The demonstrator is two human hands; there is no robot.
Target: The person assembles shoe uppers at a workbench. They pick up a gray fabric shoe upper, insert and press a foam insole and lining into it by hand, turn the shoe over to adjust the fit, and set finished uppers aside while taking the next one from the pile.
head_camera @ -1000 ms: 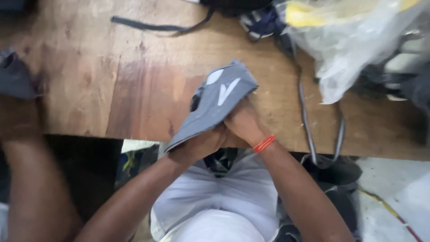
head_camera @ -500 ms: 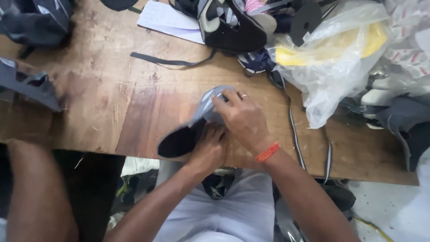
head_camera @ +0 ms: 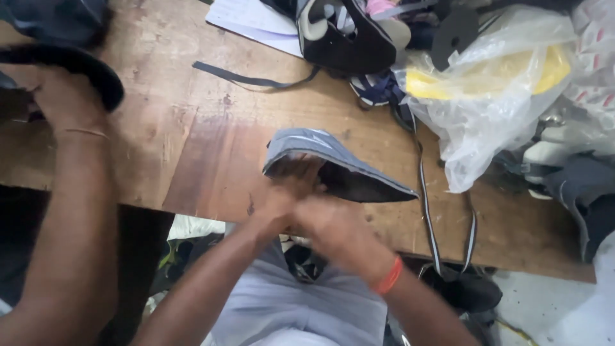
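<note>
A grey shoe upper (head_camera: 306,145) with a dark inside hangs just above the wooden table (head_camera: 192,160), near its front edge. My left hand (head_camera: 286,192) grips it from below, fingers reaching into the dark opening. My right hand (head_camera: 334,225), with an orange band at the wrist, is blurred and pressed against the left hand at the upper's near edge. Whether it holds the upper is unclear.
Another person's arm (head_camera: 72,192) lies along the left, its hand on a dark curved piece (head_camera: 83,67). At the back are white paper (head_camera: 253,19), a black shoe upper (head_camera: 349,41), a dark strap (head_camera: 246,79) and a clear plastic bag (head_camera: 493,90) with yellow contents. A striped strap (head_camera: 425,211) hangs over the edge.
The grey upper has turned so its dark opening faces me. My right hand came off its top and dropped below it, next to my left hand.
</note>
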